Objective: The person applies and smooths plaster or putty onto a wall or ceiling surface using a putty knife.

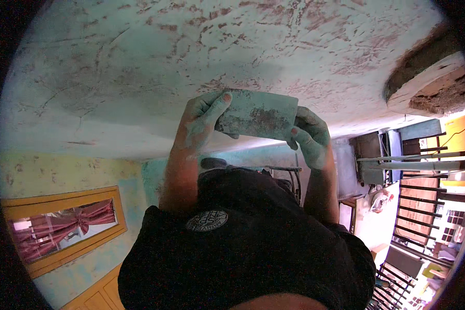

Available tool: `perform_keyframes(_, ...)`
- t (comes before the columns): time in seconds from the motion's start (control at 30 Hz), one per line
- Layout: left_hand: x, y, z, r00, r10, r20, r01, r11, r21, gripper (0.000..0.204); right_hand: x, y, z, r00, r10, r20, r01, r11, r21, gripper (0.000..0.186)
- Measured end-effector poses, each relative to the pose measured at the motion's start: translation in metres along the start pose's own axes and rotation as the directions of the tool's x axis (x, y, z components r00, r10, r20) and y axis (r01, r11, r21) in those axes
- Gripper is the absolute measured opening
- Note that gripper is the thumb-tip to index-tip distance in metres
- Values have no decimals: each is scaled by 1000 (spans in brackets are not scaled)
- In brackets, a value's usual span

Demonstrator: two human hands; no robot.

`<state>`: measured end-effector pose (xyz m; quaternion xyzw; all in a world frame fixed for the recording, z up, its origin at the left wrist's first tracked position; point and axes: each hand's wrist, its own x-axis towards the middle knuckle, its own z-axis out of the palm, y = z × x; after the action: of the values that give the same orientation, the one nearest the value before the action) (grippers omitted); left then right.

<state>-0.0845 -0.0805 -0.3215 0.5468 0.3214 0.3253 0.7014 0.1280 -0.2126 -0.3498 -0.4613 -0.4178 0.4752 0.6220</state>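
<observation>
Plate, rectangular and smeared pale green, shows on my feed in front of the mottled pale surface. I see the left hand gripping the plate's left edge, thumb across the face, and the right hand gripping its right edge near the lower corner.

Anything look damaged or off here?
Yes. The pale green surface is blotched brown, with crack-like lines toward the left, so it looks worn or unfinished. The flat plate, held by left hand and right hand, is smeared; whether damaged, unclear.
</observation>
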Motion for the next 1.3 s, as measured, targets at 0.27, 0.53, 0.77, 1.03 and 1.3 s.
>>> perform_keyframes(0.27,0,1,15,992,120,29,-123,981,152,27,8,-3,15,995,-32,-92,26,997,-70,36)
perform_keyframes(0.53,5,-20,-2,998,-32,58,21,984,175,33,9,1,5,990,101,-98,-124,955,-268,43)
perform_keyframes(0.77,1,-45,-24,967,-69,247,0,963,268,31,8,16,-6,979,146,-143,-187,922,-339,43)
perform_keyframes(1.03,6,-46,-25,944,-173,280,56,923,380,34,10,22,-18,935,204,291,-313,860,403,101)
perform_keyframes(1.3,1,-33,-10,946,118,303,-214,928,306,24,8,16,-11,863,294,410,-376,917,132,69)
